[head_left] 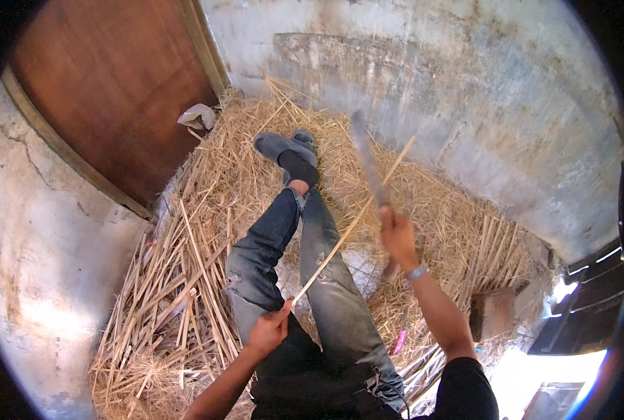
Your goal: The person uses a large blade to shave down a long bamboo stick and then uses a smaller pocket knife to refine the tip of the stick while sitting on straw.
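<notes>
My left hand (270,332) is closed on the near end of a long, pale bamboo strip (338,243), just above my left thigh. The strip slants away to the upper right, across my jeans and over the shavings. In my right hand (398,239) is the handle of a long knife (368,157) with a narrow grey blade, slightly blurred. Its blade points away from me toward the wall and is raised close to the strip's far part. Whether blade and strip touch I cannot tell.
My outstretched legs (266,245) lie crossed at the ankles on thick straw-coloured shavings (228,157). Many split strips (179,287) are heaped at left, more (494,252) at right beside a brown block (493,313). A stained wall (424,84) and a brown door (116,84) stand ahead.
</notes>
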The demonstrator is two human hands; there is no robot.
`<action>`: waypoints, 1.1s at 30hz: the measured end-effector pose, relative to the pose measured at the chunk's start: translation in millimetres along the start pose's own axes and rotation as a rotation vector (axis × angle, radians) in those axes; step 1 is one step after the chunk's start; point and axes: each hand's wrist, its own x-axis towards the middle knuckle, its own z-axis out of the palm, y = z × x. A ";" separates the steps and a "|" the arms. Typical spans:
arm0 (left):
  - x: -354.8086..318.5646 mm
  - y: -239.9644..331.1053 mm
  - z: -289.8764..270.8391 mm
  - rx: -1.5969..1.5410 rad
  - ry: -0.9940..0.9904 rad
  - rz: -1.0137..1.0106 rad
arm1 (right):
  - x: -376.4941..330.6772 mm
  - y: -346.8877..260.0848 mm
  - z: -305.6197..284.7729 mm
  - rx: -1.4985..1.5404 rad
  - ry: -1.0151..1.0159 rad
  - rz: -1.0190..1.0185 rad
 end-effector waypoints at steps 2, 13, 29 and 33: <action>-0.5 -0.3 0.9 0.011 0.043 -0.001 | 25.7 -10.6 -18.0 0.027 0.004 0.430; -3.6 4.3 5.3 0.109 0.034 0.009 | 19.9 -9.7 -7.7 -0.056 -0.008 0.298; -25.3 51.2 -18.4 -0.230 0.234 -0.014 | -59.8 -88.8 -51.7 0.517 0.104 0.324; -44.6 92.2 -43.7 -0.104 0.186 -0.070 | -34.5 -135.4 -97.1 0.616 0.146 0.370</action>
